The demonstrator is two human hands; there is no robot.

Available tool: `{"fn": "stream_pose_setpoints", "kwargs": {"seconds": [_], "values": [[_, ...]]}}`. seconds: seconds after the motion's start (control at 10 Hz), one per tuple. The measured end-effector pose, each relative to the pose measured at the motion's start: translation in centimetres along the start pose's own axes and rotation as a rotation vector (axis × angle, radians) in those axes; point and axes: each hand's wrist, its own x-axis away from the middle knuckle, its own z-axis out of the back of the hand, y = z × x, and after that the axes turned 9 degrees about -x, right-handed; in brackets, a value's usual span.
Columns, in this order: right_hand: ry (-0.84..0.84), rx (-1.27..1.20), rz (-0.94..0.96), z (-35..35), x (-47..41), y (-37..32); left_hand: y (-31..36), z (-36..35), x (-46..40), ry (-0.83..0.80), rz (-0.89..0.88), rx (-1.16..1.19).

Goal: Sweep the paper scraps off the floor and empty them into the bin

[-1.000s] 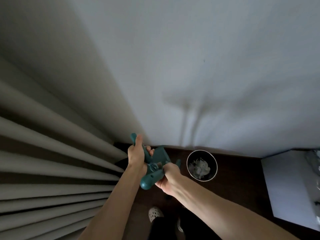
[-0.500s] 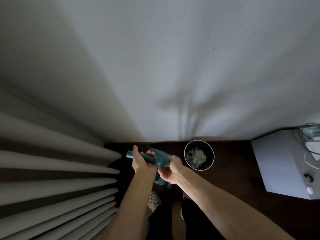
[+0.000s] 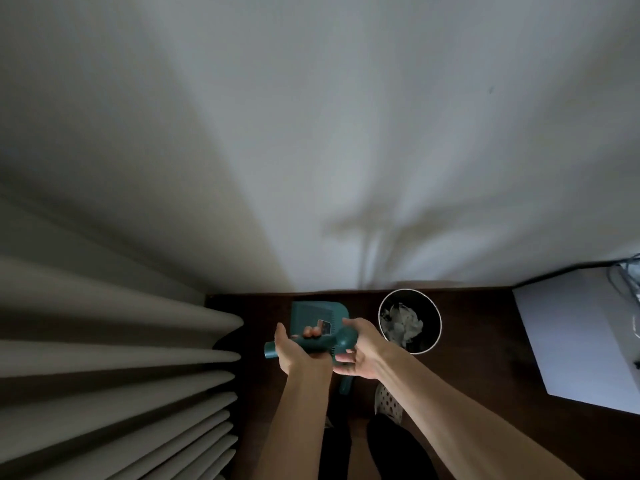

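Observation:
I hold a teal dustpan and brush set [image 3: 313, 315] low over the dark floor, left of the bin. My left hand [image 3: 298, 353] is wrapped around a teal handle [image 3: 270, 351] that sticks out to the left. My right hand [image 3: 362, 351] grips the rounded teal end [image 3: 344, 341] of the set, thumb on top and fingers underneath. A second teal handle [image 3: 346, 386] hangs down below my hands. The round black bin [image 3: 431, 306] with a white rim stands by the wall and holds crumpled white paper scraps [image 3: 403, 323]. No scraps show on the visible floor.
Grey curtain folds [image 3: 104, 375] fill the left side. A white wall [image 3: 346, 133] rises behind the bin. A white cabinet [image 3: 578, 341] stands at the right with cables on top. My perforated shoe [image 3: 389, 403] rests on the dark wooden floor [image 3: 485, 375].
The view has tipped down and shifted. The dustpan set has been turned so its flat pan faces up, and my hands have regripped it, staying left of the bin.

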Motion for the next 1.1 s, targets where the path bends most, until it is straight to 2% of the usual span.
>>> {"fn": "stream_pose_setpoints", "kwargs": {"seconds": [0.4,0.5,0.7,0.8,1.0,1.1], "values": [[-0.139,0.132,-0.01,0.0,-3.0,-2.5,-1.1,-0.8,-2.2,-0.066,0.013,0.106],[-0.127,0.105,0.019,1.8,-7.9,-1.9,-2.0,-1.0,-2.9,-0.061,0.018,0.11],[-0.149,0.121,-0.058,0.6,-1.1,-4.1,-2.4,-3.0,-3.4,0.053,-0.023,0.002],[-0.137,0.086,-0.017,1.4,0.7,-5.0,-2.8,-3.5,-2.4,0.133,-0.046,-0.135],[-0.017,0.085,0.113,3.7,3.7,-6.7,-1.7,-3.6,0.6,0.142,-0.205,-0.384],[0.139,0.089,0.335,5.0,5.5,-7.8,0.5,-4.1,4.0,0.185,-0.325,-0.474]]}}
